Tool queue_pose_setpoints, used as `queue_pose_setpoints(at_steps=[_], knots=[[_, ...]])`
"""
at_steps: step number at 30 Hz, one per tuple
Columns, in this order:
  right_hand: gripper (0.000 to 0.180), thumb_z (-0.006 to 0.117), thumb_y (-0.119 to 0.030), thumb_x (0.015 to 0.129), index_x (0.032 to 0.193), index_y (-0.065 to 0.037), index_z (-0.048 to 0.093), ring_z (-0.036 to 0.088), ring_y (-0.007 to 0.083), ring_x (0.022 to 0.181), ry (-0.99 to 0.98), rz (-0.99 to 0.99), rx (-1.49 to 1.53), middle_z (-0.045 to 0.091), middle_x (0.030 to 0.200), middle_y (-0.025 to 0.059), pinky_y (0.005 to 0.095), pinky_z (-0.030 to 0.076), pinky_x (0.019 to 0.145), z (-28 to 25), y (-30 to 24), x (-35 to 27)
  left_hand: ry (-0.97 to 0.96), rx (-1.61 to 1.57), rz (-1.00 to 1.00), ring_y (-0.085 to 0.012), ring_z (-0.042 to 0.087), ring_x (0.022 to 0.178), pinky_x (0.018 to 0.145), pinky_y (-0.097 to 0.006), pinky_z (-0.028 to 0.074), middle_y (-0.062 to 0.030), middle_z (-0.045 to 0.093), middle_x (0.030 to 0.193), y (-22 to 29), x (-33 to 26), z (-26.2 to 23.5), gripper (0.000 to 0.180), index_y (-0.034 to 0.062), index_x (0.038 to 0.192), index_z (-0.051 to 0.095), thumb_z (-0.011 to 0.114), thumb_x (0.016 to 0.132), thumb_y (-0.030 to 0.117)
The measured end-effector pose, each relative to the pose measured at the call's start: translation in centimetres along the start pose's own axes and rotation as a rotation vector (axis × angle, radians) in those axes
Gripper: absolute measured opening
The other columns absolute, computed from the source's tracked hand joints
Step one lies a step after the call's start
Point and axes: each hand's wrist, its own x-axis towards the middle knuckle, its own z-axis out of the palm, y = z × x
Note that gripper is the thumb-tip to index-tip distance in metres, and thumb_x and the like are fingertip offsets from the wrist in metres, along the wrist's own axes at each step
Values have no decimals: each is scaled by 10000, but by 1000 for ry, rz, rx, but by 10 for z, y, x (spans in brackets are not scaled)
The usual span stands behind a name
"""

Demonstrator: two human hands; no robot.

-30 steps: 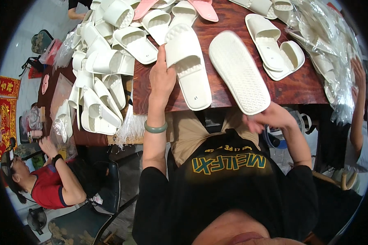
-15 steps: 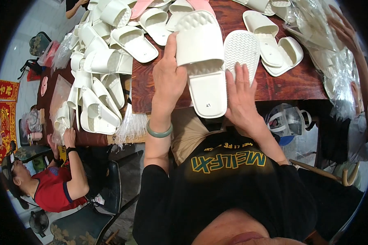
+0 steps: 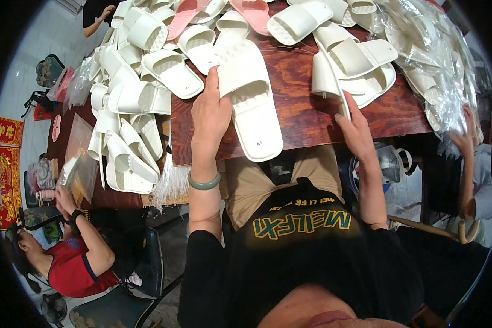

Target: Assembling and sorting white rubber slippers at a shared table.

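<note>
My left hand, with a green bangle on its wrist, is closed on the side of a white slipper. That slipper lies tilted, its quilted toe end away from me and its heel overhanging the table edge. My right hand pinches the heel of a second white slipper, which stands on its side with the thin sole edge toward me. Just beyond it, other white slippers overlap on the red-brown wooden table.
A heap of white slippers, with a few pink ones, covers the far left. Clear plastic bags of slippers pile up at right, where another person's hand touches them. At left, a person in red handles a bagged slipper.
My right hand has moved right and gone from lying flat on the sole-up slipper to pinching a slipper turned on its side. The slipper in my left hand has shifted slightly left.
</note>
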Motion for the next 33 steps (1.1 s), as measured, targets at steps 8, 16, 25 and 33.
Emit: queue_pose_setpoints(at_steps=[8,16,25,33], knots=[[504,445,-35,819,1310,49,377,554,151,1011,-92,227,659,545,1183,107,271,446,868,0,15,18,-28,110,-116,-430,580,882,785,-485,430,-270,607,967,-31,7,14,573,49,1338,324,437,778,90],[418,528,-61,855,1243,62,433,570,258,1001,275,-249,-164,577,1123,182,329,448,862,7,49,46,-172,77,-53,-447,569,917,770,-503,429,-281,601,966,-28,10,44,523,21,1245,379,564,806,237],[192,544,-53,891,1067,4,596,550,101,910,-115,3,370,616,1002,49,238,437,813,32,-8,-11,-248,-1053,-254,-19,240,469,419,-195,198,85,269,600,22,-23,17,400,-38,1158,511,393,989,306],[427,544,-86,902,1297,12,414,563,106,915,-525,179,658,585,1037,112,229,456,806,67,-31,-14,-221,-1320,-213,-41,230,483,440,-210,206,57,252,597,71,-47,42,428,-55,1085,467,316,1004,337]])
